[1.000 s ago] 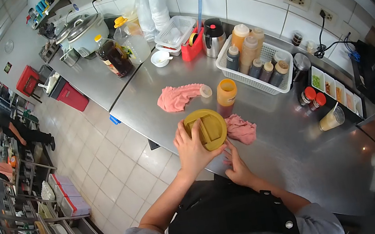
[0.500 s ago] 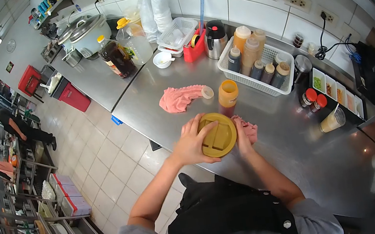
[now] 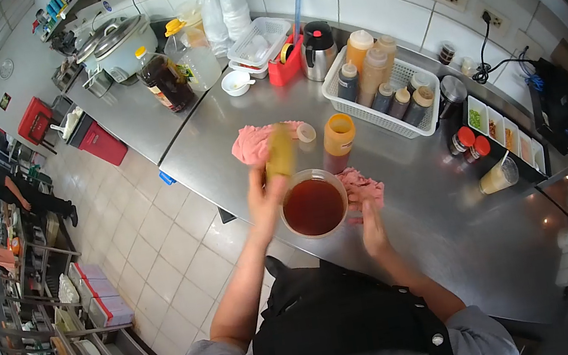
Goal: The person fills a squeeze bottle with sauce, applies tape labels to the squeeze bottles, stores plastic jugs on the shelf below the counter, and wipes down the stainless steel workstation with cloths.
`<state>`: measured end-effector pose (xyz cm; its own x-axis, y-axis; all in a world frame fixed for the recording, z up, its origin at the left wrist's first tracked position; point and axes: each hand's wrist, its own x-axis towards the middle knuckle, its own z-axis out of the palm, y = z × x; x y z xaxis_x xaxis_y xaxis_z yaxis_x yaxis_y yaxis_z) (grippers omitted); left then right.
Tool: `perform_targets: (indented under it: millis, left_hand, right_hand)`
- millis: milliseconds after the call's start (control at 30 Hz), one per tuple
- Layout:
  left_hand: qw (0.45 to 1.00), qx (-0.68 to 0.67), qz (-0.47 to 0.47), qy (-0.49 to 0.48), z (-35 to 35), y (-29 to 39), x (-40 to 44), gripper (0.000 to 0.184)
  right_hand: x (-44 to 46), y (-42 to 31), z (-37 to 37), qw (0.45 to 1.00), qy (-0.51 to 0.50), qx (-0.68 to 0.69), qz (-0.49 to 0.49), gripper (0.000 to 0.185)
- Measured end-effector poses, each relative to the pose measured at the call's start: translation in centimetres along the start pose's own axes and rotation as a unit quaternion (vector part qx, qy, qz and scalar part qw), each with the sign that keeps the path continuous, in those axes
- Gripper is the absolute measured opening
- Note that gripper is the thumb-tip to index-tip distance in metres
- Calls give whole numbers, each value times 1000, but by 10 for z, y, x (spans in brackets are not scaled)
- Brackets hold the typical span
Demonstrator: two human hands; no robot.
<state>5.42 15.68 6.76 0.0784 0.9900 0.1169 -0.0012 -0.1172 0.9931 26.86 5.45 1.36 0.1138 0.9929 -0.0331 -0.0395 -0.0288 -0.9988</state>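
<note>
A round tub (image 3: 315, 207) of dark red-brown liquid stands uncovered near the counter's front edge. My left hand (image 3: 264, 199) is closed on a yellow lid (image 3: 281, 153), tipped on edge and blurred by motion, left of the tub's far rim. To the tub's right, my right hand (image 3: 374, 231) has its fingers stretched out and holds nothing. Its fingertips are at a crumpled pink cloth (image 3: 362, 191); whether they touch it I cannot tell. Just behind the tub is an uncapped squeeze bottle (image 3: 338, 141) partly filled with dark liquid. A pale cap (image 3: 305, 134) lies beside it.
Another pink cloth (image 3: 250, 146) lies at the left. A white basket (image 3: 392, 114) of sauce bottles stands at the back, near a steel jug (image 3: 319, 53). Red-lidded jars (image 3: 463, 141) and a tray of toppings (image 3: 509, 133) are at the right. A person (image 3: 26, 194) stands far left.
The yellow lid has come off the tub and moved left and up in my left hand, uncovering the liquid. My right hand has let go and shifted slightly down.
</note>
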Motion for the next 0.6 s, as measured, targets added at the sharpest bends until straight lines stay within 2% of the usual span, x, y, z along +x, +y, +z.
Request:
perform_targets:
  millis: [33,100,133,200,267,300,367,400,433,500,533,567,600]
  left_hand:
    - [994,-90,-54,-2,-14,-6,7,73]
    - [955,-286,-82,5,-25,15,8,86]
    - [930,-352,-106,-21,-41,5,9,88]
    - [918,-377,-119,-6,-56,-17,4,88]
    - [896,-418,-146,21,-69,-46,-4,84]
    - [896,-419,-143,24,-72,-61,-5,84]
    - [880,-403,-230,103,-77,-93,-13,76]
    - [872,-403,-244,133,-77,-102,-14,68]
    - [870,-406,-242,136,-77,-111,-15,68]
    - [906,-308,-258,133,-75,-119,-18,61]
    - [907,-296,-264,141,-73,-121,-20,53]
    - [905,-300,-268,141,-72,-126,-22,53]
    - [927,-234,-263,131,-73,-133,-24,49]
  right_hand:
    - [11,-6,-6,1000,7,-19,5,48]
    - [30,2,-13,999,10,-31,11,46]
    - [37,-2,-13,998,-9,-62,27,46]
    - [44,-8,-10,994,-32,-92,41,46]
    - [48,-12,-6,986,-90,-84,115,42]
    - [49,-9,-5,985,-94,-86,114,42]
    - [46,-1,-4,992,-72,-82,57,38]
    - [43,-1,-3,992,-75,-85,57,38]
    - [39,-3,-4,993,-60,-93,36,38]
    - [32,-18,-5,993,-46,-105,17,38]
    - [24,-34,-7,992,-30,-121,13,37]
    - [18,-47,-10,990,-14,-139,9,37]
    - [14,-57,-15,988,8,-149,46,37]
